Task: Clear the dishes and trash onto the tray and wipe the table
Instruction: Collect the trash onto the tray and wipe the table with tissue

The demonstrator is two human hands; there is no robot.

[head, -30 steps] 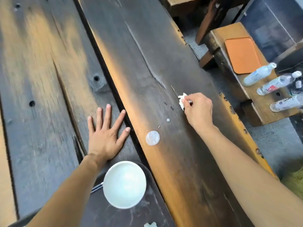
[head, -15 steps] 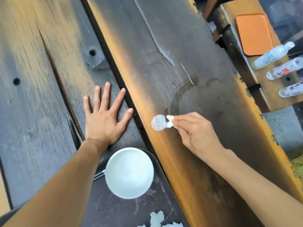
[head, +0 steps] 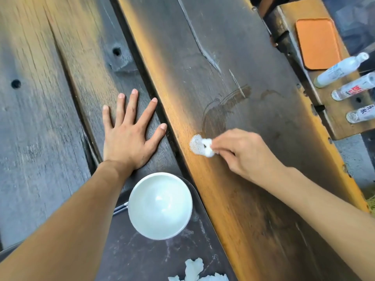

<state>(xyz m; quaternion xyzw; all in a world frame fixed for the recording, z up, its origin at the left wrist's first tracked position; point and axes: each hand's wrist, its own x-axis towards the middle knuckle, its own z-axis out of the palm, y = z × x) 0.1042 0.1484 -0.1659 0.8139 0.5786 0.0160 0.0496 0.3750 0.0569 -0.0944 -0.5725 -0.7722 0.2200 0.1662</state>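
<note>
My right hand [head: 245,153] pinches a small white tissue wad [head: 209,149] and presses it against a whitish puddle [head: 195,146] on the dark wooden table plank [head: 213,47]. A wet curved smear [head: 219,110] runs from the puddle up the plank. My left hand [head: 127,136] lies flat on the table with fingers spread, holding nothing. Below it a white bowl [head: 160,205] sits on a dark tray [head: 142,258], with crumpled white tissue [head: 194,270] on the tray's near part and a thin metal utensil [head: 120,207] poking out beside the bowl.
To the right stands a wooden bench [head: 332,116] carrying an orange tray [head: 316,41] and three lying plastic bottles [head: 341,69]. A gap [head: 142,67] runs between the table planks. Grey floor [head: 353,159] shows past the table's right edge.
My right hand swept the tissue down the plank from the far spot to the puddle, leaving a wet arc, and now presses into the puddle. My left hand stayed flat.
</note>
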